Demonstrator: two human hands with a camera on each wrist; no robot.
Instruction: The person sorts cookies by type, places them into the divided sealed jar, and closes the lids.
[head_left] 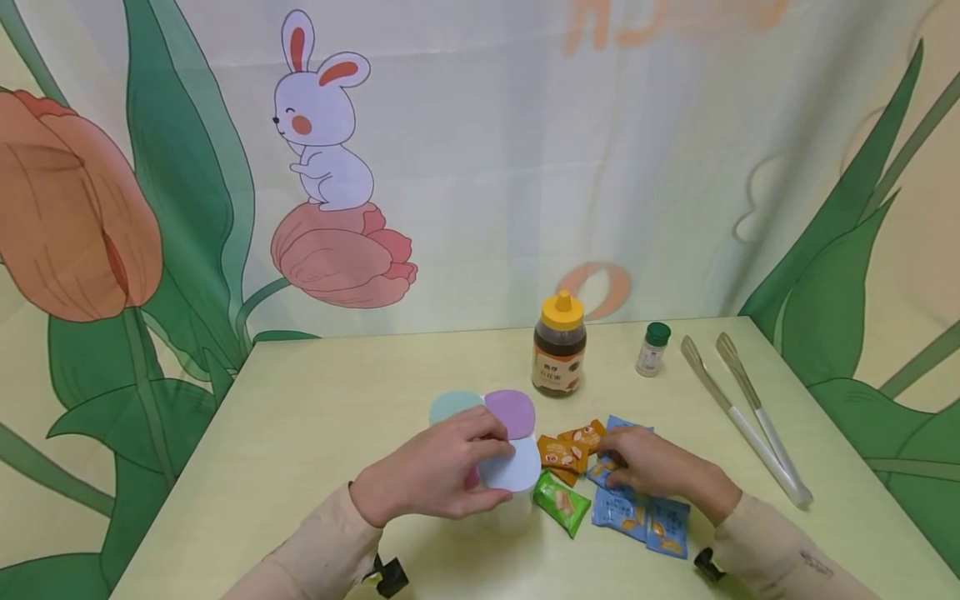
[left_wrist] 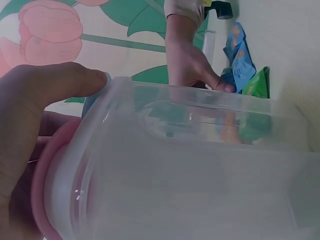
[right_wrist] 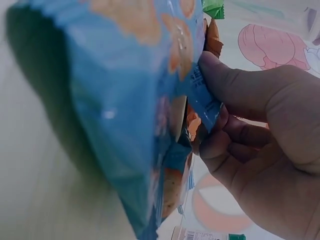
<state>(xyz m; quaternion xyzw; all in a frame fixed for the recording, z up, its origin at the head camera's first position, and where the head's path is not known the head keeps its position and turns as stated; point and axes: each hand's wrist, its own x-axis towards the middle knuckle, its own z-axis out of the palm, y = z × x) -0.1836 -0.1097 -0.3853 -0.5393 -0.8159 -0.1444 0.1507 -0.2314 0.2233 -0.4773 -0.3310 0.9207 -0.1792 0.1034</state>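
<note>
Container (left_wrist: 190, 180), below the left hand (head_left: 453, 467): clamped at its lidded top; uneven pressure could tip it. Clear, straight walls; pastel lids. Blue packet (head_left: 602, 472), at the right hand (head_left: 660, 462): pinched between thumb and fingers; overlapping neighbours could drag along, or slick wrapping slip free. Glossy, creased, biscuit-printed. Left of that pinch: 1 green packet (head_left: 561, 503), several orange packets (head_left: 562, 454).

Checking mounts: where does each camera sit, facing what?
Head: worn on head, facing forward, down at table; left hand, right hand visible.
Left wrist: worn there, facing translucent container; left hand near, right hand beyond.
Right wrist: worn there, facing blue snack packets; right hand close.
Head and left wrist share the green snack packet.
</note>
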